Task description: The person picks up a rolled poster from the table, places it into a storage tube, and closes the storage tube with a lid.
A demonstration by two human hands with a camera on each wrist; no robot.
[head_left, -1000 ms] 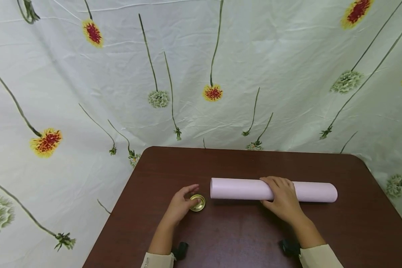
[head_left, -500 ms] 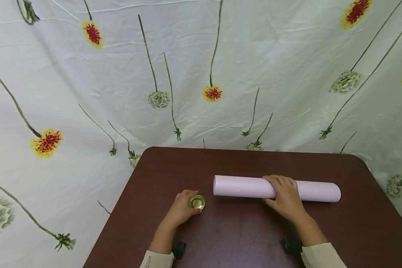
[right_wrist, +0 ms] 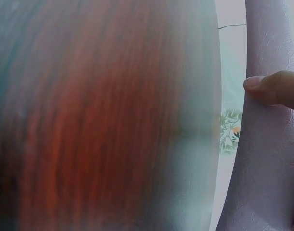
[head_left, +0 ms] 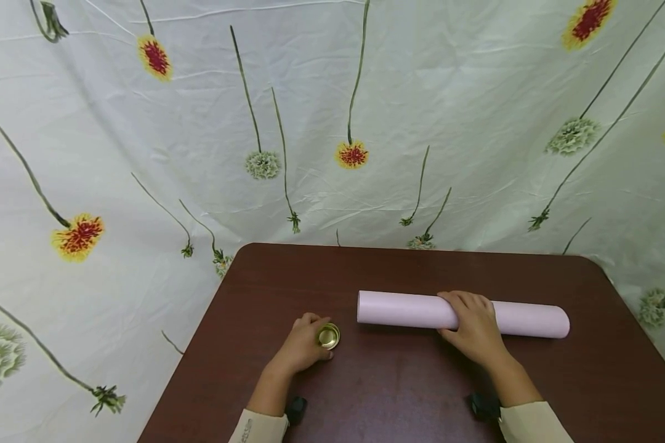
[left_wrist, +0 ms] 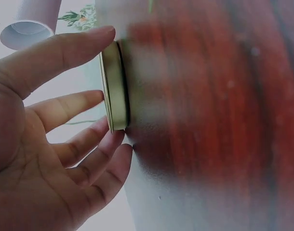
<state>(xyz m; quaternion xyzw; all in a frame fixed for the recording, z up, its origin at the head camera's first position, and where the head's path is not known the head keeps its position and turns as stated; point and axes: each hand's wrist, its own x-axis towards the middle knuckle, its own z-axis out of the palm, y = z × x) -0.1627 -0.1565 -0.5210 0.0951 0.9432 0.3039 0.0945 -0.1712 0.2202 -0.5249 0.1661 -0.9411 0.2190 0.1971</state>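
Head view: grasping tube with right hand, dish with left hand. Not yet lifting dish off table.

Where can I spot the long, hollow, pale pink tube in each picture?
Head: right of centre, the pale pink cylindrical tube stretches crosswise, gripped by the right hand.
Left wrist: the tube shows its open end in the top left corner.
Right wrist: it runs down the right edge, a thumb across it.
Shared landmark: the reddish-brown wood-grain table.
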